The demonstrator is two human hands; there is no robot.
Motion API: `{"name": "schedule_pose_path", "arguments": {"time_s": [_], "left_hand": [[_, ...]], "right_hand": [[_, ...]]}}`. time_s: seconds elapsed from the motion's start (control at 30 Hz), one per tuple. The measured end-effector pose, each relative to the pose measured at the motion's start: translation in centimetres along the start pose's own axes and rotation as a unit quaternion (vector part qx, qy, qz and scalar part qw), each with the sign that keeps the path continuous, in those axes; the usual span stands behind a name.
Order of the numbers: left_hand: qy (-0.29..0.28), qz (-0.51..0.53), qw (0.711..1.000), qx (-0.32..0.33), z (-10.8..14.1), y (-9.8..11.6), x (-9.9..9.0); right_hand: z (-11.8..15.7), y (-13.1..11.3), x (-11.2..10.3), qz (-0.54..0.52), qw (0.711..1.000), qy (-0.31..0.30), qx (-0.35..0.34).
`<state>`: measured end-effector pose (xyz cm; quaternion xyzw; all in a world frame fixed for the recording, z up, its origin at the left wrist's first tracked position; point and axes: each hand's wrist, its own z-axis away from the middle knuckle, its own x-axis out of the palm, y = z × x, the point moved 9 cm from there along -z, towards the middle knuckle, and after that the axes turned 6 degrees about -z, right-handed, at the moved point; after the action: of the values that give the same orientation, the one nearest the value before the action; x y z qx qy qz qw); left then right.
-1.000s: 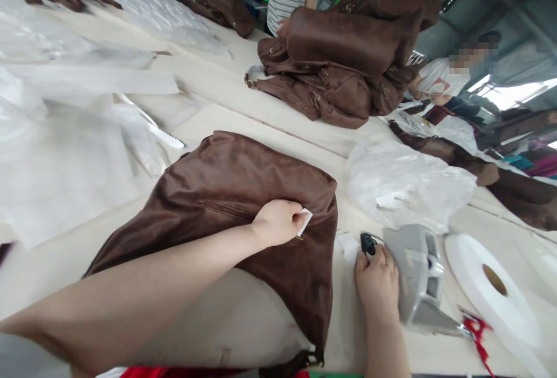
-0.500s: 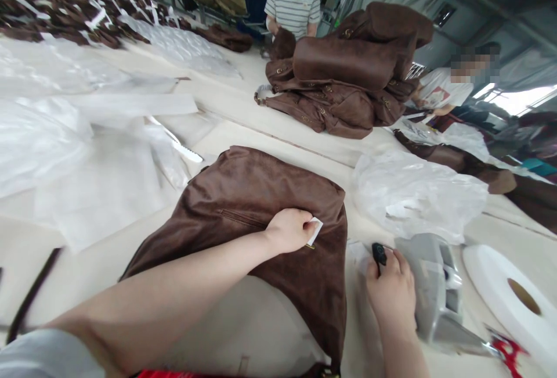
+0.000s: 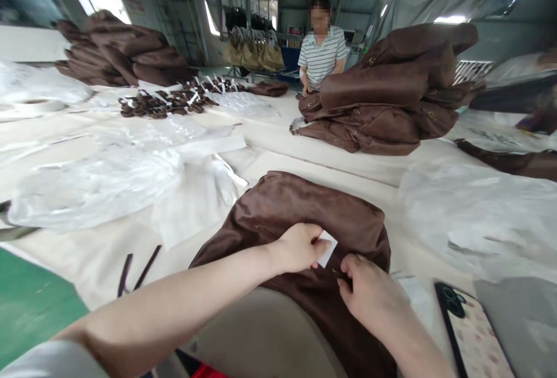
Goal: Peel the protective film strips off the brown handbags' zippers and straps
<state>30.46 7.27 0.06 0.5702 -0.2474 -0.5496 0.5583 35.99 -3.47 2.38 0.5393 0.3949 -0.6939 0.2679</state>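
Brown leather-look bag lay on the pale covered table, right under both hands. The left hand, reaching in over the bag, held a small white slip pinched between thumb and fingers. Just beside it, the right hand had its thumb and forefinger a narrow gap apart at a small brass-toned fitting on the bag; whether they gripped it could not be told. Right of that hand lay a phone in a patterned case, and beyond it a crumpled clear plastic sheet. To the left were two dark narrow strips and more loose clear plastic wrapping. Across the table rose a pile of brown bags, with a person in a striped shirt behind. Farther left sat dark bundles with white ties and another brown heap.
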Motion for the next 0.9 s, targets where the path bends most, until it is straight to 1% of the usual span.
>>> {"name": "schedule_pose_path", "arguments": {"time_s": [0.1, 0.17, 0.27, 0.43, 0.47, 0.57, 0.63, 0.73, 0.83, 0.9], "left_hand": [[-0.009, 0.039, 0.998, -0.037, 1.7, -2.5, 0.6], [-0.016, 0.061, 0.997, -0.049, 2.3, -3.4, 1.2], [-0.022, 0.051, 0.998, -0.03, 2.3, -3.2, 1.8], [-0.061, 0.035, 0.997, -0.036, 2.1, -2.8, 2.7], [-0.061, 0.029, 0.997, -0.032, 2.1, -2.7, 2.7], [-0.03, 0.011, 0.999, -0.022, 2.3, -2.6, 2.3], [-0.013, 0.035, 0.999, -0.036, 2.6, -2.8, 2.2], [-0.005, 0.083, 0.994, -0.065, 2.9, -3.0, 2.1], [-0.001, 0.085, 0.995, -0.061, 3.1, -3.0, 1.6], [-0.021, 0.061, 0.997, -0.049, 3.3, -3.0, 1.3]], "right_hand": [[0.1, 0.2, 1.3, 0.025, 0.999, -0.025, -0.012], [0.1, 0.3, 1.7, 0.027, 0.999, -0.036, -0.025], [0.1, 0.4, 1.9, 0.022, 0.998, -0.048, -0.039], [0.2, 1.1, 1.5, -0.007, 0.999, -0.047, -0.027], [0.3, 1.2, 1.5, -0.018, 0.998, -0.045, -0.027], [0.2, 1.4, 1.5, -0.055, 0.998, -0.038, -0.013], [0.1, 1.6, 1.7, -0.073, 0.997, -0.029, 0.013], [-0.3, 1.5, 1.9, -0.071, 0.996, -0.016, 0.044], [-0.7, 0.9, 2.1, -0.081, 0.996, -0.03, 0.025], [-0.8, 0.6, 2.2, -0.092, 0.995, -0.046, 0.006]]}}
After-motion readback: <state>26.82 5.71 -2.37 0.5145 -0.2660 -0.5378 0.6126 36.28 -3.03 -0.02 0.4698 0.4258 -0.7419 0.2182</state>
